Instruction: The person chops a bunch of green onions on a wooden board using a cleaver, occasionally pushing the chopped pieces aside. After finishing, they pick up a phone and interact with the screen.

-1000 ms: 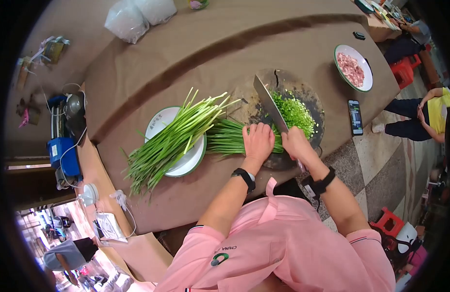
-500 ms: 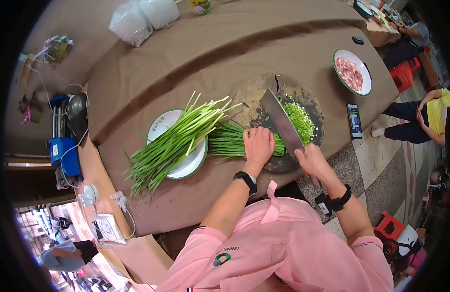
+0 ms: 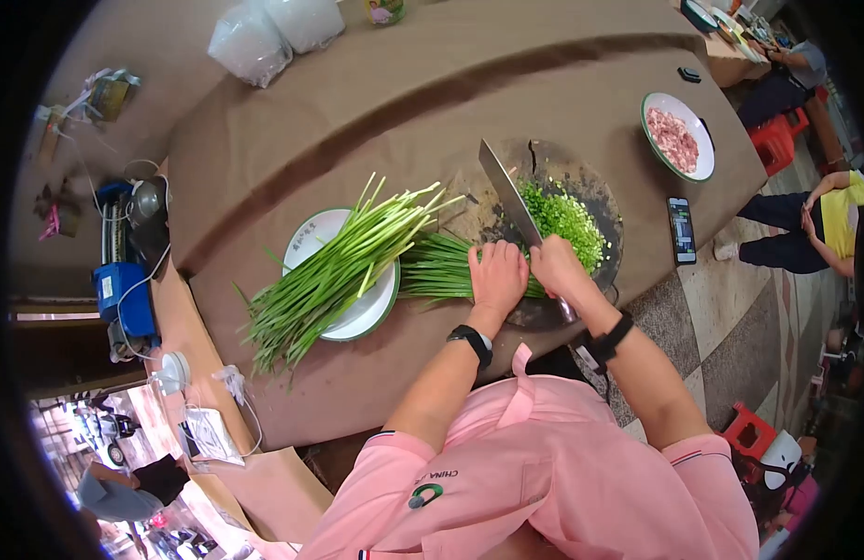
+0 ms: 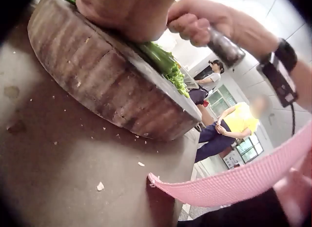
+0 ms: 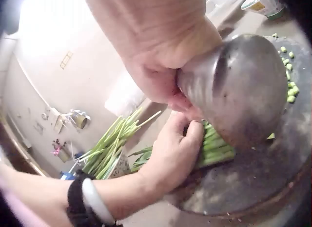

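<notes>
My left hand (image 3: 500, 277) grips a bundle of garlic chives (image 3: 436, 269) with curled fingers, holding it on the round wooden chopping block (image 3: 464, 207). The right hand (image 3: 560, 266) holds a cleaver (image 3: 508, 194) by its metal handle (image 4: 225, 47); the broad blade stands right beside the left fingers, over the cut end of the bundle. Chopped green pieces (image 3: 574, 224) lie heaped on the block, right of the blade. Left of the block, more long chives (image 3: 329, 271) lie across a white green-rimmed plate (image 3: 362, 317), their leaves hanging past its edge.
A white bowl of minced meat (image 3: 673, 138) and a phone (image 3: 681, 229) sit on the table's right side. Plastic-wrapped packs (image 3: 250, 45) stand at the far edge. Beyond the table's right end, a person in a yellow shirt (image 3: 838, 210) stands near red stools (image 3: 774, 140).
The cleaver swung outward to the right half a second ago, its blade turned flatter, and is now back left beside the left fingers. The left hand has stayed on the bundle.
</notes>
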`<state>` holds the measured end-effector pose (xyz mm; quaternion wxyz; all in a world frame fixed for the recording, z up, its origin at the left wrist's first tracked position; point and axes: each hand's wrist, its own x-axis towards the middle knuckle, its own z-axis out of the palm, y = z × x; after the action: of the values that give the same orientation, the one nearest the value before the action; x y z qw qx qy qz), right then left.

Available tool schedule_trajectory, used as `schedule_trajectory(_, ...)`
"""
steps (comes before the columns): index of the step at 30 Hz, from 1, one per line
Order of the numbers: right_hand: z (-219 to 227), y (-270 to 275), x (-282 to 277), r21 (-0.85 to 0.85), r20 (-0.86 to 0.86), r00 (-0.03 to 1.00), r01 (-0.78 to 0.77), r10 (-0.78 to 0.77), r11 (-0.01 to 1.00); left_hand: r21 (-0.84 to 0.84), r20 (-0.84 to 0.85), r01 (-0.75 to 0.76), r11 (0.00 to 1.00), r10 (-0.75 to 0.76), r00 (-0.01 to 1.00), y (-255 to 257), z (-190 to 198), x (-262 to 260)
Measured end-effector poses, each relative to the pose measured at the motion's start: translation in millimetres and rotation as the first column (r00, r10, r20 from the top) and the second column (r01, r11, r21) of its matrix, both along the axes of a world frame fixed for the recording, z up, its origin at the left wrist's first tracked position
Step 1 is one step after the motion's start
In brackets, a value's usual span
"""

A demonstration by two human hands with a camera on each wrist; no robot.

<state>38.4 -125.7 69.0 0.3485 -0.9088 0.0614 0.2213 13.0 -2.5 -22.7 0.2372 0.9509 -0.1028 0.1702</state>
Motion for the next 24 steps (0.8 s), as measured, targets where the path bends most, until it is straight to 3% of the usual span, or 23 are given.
schedule_trajectory(4, -5.0, -1.9, 20.8, 0.104, 0.069, 0.998, 0.000, -0.007, 0.995, 0.013, -0.003, 0.000, 1.000, 0.000, 1.000, 1.4, -1.1, -0.2)
schedule_trajectory(6, 12.4, -12.6, 7.3, 0.174, -0.044, 0.980, 0.196, -0.192, 0.965, -0.020, 0.041, -0.037, 0.999, 0.037, 0.998, 0.3, -1.8, -0.9)
schedule_trajectory(7, 14.1, -23.1, -2.1, 0.201, -0.037, 0.980, 0.198, -0.195, 0.959, -0.006, 0.010, -0.085, 0.996, 0.086, 0.996, -1.5, -2.3, -1.2)
schedule_trajectory(10, 45.7, -35.5, -28.7, 0.105, -0.063, 0.984, 0.172, -0.166, 0.979, 0.021, -0.016, -0.211, 0.977, 0.212, 0.977, -6.3, -0.7, 5.8)
schedule_trajectory(13, 44.0, -36.9, -51.9, 0.110, -0.090, 0.977, 0.205, -0.195, 0.973, 0.045, -0.044, -0.246, 0.968, 0.248, 0.968, -10.1, -0.2, 8.5)
schedule_trajectory(19, 23.8, -29.4, -67.4, 0.054, -0.103, 0.981, 0.171, -0.165, 0.984, 0.074, -0.045, -0.243, 0.967, 0.247, 0.968, -10.3, -3.4, 9.7)
schedule_trajectory(24, 34.7, -29.4, -87.5, 0.024, -0.152, 0.975, 0.165, -0.159, 0.986, 0.070, -0.053, -0.238, 0.969, 0.242, 0.969, -9.4, -2.0, 7.5)
